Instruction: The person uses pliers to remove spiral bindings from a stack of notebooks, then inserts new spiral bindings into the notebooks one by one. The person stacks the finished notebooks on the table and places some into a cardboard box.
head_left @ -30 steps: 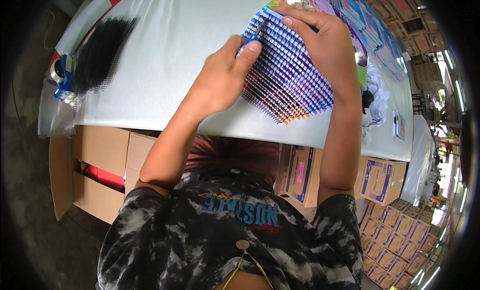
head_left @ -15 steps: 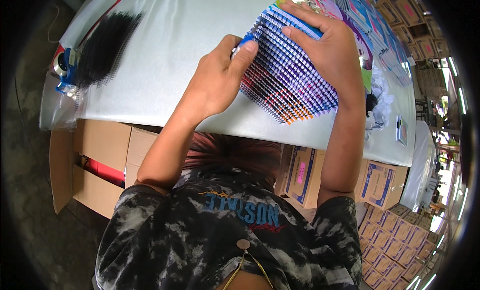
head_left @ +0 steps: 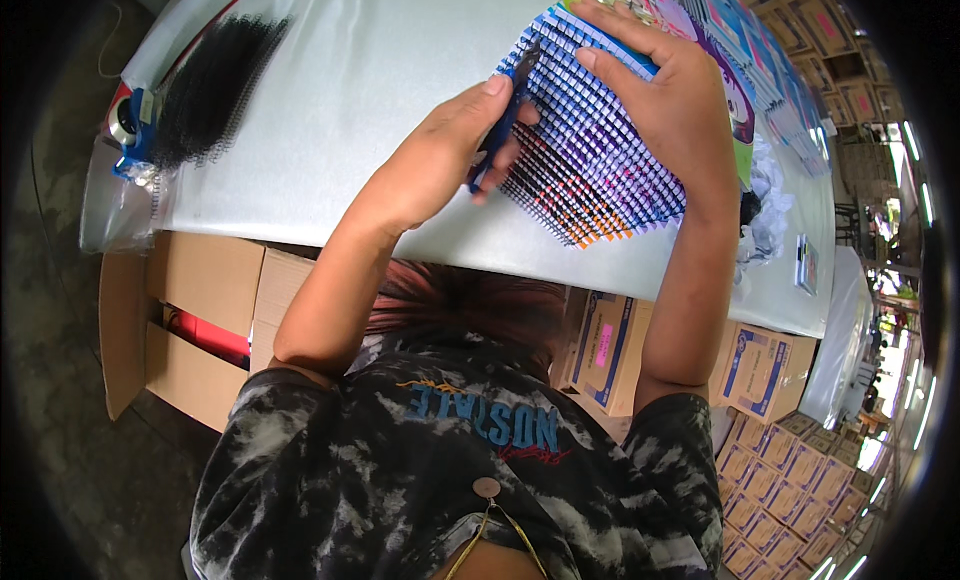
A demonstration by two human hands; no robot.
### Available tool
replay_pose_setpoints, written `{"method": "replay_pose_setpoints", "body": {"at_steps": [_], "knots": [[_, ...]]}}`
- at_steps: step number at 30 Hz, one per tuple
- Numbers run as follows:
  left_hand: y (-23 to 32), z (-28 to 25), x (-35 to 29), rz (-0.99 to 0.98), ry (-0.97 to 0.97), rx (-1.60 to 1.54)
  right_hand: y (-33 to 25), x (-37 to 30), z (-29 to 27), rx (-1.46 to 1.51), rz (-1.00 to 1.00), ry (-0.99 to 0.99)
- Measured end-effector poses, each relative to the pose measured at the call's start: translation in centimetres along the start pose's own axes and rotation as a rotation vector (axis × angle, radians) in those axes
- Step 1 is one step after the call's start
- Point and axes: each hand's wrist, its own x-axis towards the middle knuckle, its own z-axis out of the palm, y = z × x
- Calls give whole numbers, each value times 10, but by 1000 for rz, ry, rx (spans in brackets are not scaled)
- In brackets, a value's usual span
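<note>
A fanned stack of spiral-bound notebooks [head_left: 600, 145] stands on the white table, its rows of coil bindings facing me. My left hand [head_left: 440, 150] holds blue-handled pliers [head_left: 497, 130] at the left side of the stack. Their dark jaws lie against the bindings near its upper left edge. The thumb is along the handle, with the other fingers partly hidden behind the pliers. My right hand [head_left: 675, 110] grips the top right of the stack, fingers over the colourful covers and thumb on the bound side.
Loose black plastic coils [head_left: 220, 90] lie at the table's left, beside a blue tape dispenser [head_left: 135, 130] and clear plastic. More notebooks [head_left: 785, 90] and crumpled plastic [head_left: 765, 200] are on the right. An open cardboard box [head_left: 205, 290] sits below the left edge; cartons [head_left: 770, 480] are stacked at right.
My left hand has turned and opened its grip a little, so the pliers show more fully, jaws pointing up along the bindings. The right hand and stack have shifted only slightly.
</note>
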Motion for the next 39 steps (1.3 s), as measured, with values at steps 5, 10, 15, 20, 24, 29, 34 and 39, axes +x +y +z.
{"method": "replay_pose_setpoints", "body": {"at_steps": [5, 10, 15, 20, 24, 29, 34, 39], "knots": [[-2, -7, 10, -56, -309, -586, 0, 0, 1, 44, 4, 11], [-3, -5, 12, 52, 19, 28, 10, -1, -2, 41, 6, -44], [-3, 9, 6, 198, 363, 672, -19, -4, -7, -23, -63, 37], [-6, -9, 4, -130, -280, -674, -30, -5, -7, -132, -45, 18], [-8, -8, 6, -72, -55, -84, -12, -4, -6, 42, 7, 3], [-14, -1, 6, 5, 87, 72, -18, -4, -5, -263, -98, -19], [-10, -10, 6, -169, -354, -866, -22, -7, -3, -271, -102, -5], [-22, -6, 7, 2, 91, 223, -20, -4, -5, -276, -85, -62]]}}
